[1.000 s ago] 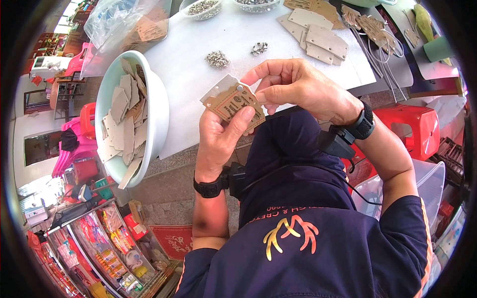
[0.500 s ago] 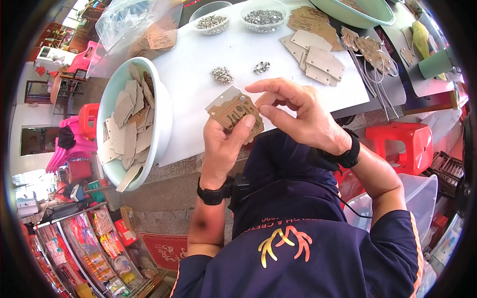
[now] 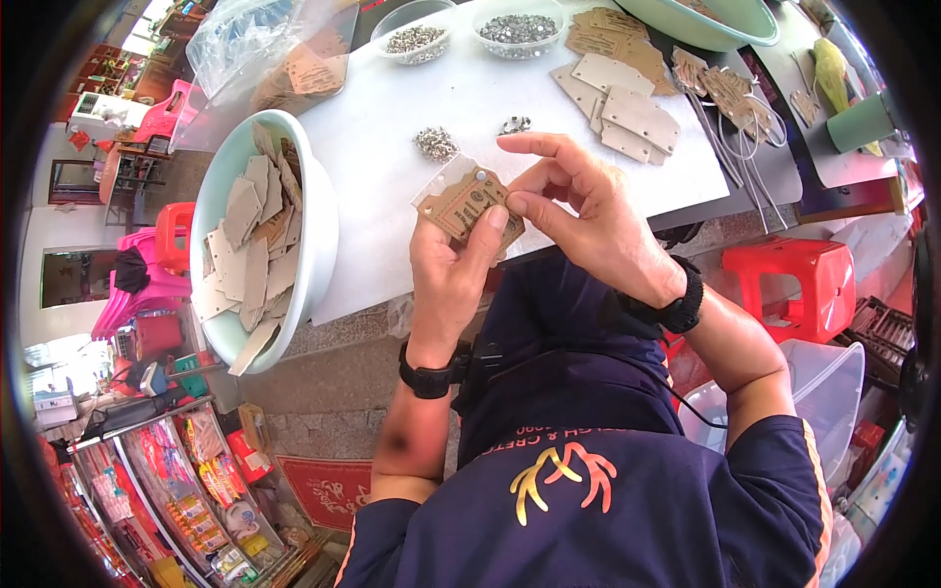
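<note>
My left hand (image 3: 451, 269) is closed around printed brown cardboard tags (image 3: 463, 204) with shaped edges, its thumb pressed on the front. A paler edge shows behind the top tag, and a small round metal piece (image 3: 480, 176) sits near its upper corner. At the tags' right edge is my right hand (image 3: 598, 216), thumb and bent fingers pinched together and the index finger stretched out above. Whatever its fingertips hold is too small to make out. Beyond the hands lie a pile of small silvery metal pieces (image 3: 435, 144) and a smaller pile of shiny pieces (image 3: 515, 124).
A pale green basin (image 3: 323, 220) of grey-brown tags stands left. Clear bowls of metal parts (image 3: 414, 41) (image 3: 520, 37) are at the back. Blank tags (image 3: 639, 122) lie right, beside tags with white cords (image 3: 735, 103). Red stools (image 3: 799, 284) stand beyond the white tabletop (image 3: 368, 265).
My left hand has shifted slightly right and up with the tags, which are now more level. My right index finger has risen, partly covering the smaller pile; its thumb remains by the tags' edge.
</note>
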The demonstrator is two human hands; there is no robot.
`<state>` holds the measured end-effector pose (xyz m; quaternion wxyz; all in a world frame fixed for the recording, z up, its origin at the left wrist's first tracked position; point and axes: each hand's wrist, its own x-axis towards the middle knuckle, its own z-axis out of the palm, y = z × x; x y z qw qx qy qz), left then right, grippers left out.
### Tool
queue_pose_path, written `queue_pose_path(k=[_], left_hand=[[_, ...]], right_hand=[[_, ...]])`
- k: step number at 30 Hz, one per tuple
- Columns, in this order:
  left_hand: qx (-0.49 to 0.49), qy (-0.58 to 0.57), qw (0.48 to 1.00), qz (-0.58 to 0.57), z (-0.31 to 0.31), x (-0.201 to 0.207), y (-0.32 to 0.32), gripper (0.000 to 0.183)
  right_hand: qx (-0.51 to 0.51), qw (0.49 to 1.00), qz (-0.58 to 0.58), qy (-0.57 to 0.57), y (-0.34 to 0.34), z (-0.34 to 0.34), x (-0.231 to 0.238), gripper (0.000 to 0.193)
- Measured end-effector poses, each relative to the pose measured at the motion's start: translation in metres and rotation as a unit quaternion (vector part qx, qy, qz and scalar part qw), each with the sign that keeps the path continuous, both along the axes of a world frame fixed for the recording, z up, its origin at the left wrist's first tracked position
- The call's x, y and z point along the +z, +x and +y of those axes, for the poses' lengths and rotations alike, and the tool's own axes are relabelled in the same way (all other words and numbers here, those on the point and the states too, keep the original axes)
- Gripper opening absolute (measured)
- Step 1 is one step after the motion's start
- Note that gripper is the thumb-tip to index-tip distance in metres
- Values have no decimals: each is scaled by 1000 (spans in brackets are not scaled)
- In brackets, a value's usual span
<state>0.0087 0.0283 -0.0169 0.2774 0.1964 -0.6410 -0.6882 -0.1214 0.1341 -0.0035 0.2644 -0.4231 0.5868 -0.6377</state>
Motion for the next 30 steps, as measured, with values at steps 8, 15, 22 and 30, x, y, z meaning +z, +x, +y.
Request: queue_pose_path(k=[8,15,22,30], left_hand=[[-12,21,1000,0,-4,-2,0,28],[-16,18,999,24,-2,-8,-5,23],[-13,-21,999,42,-5,-10,-2,22],[4,77,994,79,2,-1,-7,19]], right_hand=[[36,994,-101,13,-11,0,-1,40],[77,966,-243,48,-23,4,2,40],[126,950,-275,77,-29,2,0,35],[117,966,-211,88,-22,5,-4,24]])
